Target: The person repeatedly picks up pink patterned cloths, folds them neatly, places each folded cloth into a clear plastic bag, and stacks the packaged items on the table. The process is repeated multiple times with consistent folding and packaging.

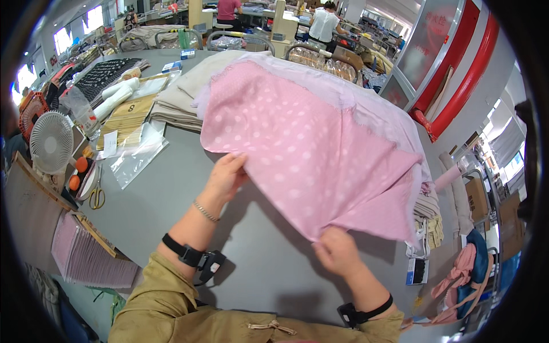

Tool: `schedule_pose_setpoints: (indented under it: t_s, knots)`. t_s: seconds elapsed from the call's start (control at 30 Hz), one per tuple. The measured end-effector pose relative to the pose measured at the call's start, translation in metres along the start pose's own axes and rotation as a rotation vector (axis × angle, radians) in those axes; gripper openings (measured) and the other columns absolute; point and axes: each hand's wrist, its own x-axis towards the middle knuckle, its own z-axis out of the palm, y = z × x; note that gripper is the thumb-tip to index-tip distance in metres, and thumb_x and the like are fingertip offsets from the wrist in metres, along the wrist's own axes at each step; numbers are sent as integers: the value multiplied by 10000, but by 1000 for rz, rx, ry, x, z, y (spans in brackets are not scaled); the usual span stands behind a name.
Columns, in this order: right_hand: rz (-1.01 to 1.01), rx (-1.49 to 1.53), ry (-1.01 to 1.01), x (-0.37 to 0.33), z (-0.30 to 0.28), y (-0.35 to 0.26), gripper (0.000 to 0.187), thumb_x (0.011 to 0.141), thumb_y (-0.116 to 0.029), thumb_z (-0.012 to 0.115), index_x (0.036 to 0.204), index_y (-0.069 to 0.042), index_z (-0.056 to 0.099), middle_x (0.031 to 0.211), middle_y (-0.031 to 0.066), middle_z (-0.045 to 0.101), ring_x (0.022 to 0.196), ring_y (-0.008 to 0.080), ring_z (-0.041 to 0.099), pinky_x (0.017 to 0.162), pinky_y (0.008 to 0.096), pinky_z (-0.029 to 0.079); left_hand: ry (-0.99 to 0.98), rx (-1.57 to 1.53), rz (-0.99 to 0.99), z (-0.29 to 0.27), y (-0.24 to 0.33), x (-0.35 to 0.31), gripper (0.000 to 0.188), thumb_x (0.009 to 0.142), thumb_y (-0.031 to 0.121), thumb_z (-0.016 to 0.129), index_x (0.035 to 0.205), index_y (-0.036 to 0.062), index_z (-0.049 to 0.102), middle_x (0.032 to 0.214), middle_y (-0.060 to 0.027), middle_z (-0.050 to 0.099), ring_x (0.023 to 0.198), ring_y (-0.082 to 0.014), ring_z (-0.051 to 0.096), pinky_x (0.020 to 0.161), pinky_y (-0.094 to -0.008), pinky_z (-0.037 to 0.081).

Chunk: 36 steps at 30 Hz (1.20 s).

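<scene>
A pink fabric piece with white polka dots (286, 137) stretches between my two hands, over the near part of a grey table (240, 268). My left hand (229, 174) pinches its near edge on the left. Farther right, my right hand (336, 251) grips the same edge, where folds gather toward my fingers. The cloth's far part lies over a broad spread of pale lilac-white fabric (377, 94). Frayed edges show along the far side of the pink piece. Each wrist or forearm wears a black strap.
Left are folded beige cloths (177, 106), yellow packets (127, 117), a clear plastic bag (137, 163), gold-handled scissors (97, 191) and a white fan (51, 142). A small blue-white box (417, 271) sits at the right edge. A red pipe (466, 80) stands beyond. Two people work far behind.
</scene>
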Motion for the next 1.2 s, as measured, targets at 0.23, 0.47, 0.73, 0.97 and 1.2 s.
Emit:
schedule_pose_setpoints:
  t_s: [0.23, 0.47, 0.73, 0.97, 1.2]
  knots:
    - [159, 960, -542, 0, 81, -92, 163, 915, -123, 553, 1005, -6, 621, 938, 130, 623, 901, 231, 619, 787, 338, 491, 204, -4, 257, -128, 44, -89, 377, 923, 163, 489, 1223, -61, 533, 1166, -134, 621, 1053, -211, 610, 917, -343, 492]
    - [324, 675, -430, 40, 80, -27, 263, 896, -190, 596, 1080, -13, 655, 935, 115, 673, 876, 184, 643, 786, 308, 510, 331, 181, 102, -199, 50, -130, 377, 932, 180, 532, 1239, -40, 532, 1182, -120, 621, 1044, -221, 618, 912, -343, 500]
    - [689, 92, 279, 137, 29, 161, 329, 858, -310, 639, 950, 1, 693, 798, 148, 693, 744, 193, 658, 691, 338, 491, 428, 149, 240, -238, 30, -120, 302, 974, 157, 510, 1218, -18, 541, 1156, -102, 631, 1005, -176, 619, 888, -322, 500]
    - [789, 613, 79, 178, 92, 185, 357, 870, -311, 676, 991, 25, 680, 826, 56, 664, 739, 137, 595, 680, 288, 481, 492, 186, 282, -238, 32, -121, 337, 973, 185, 511, 1242, -17, 531, 1183, -97, 622, 1036, -175, 609, 913, -318, 484]
    - [671, -836, 413, 42, 33, 171, 749, 809, -396, 690, 1353, 26, 396, 1376, 254, 414, 1129, 396, 537, 936, 455, 448, 436, 141, 279, -243, 32, -120, 351, 965, 197, 524, 1244, -17, 532, 1177, -101, 624, 1045, -184, 607, 919, -325, 483]
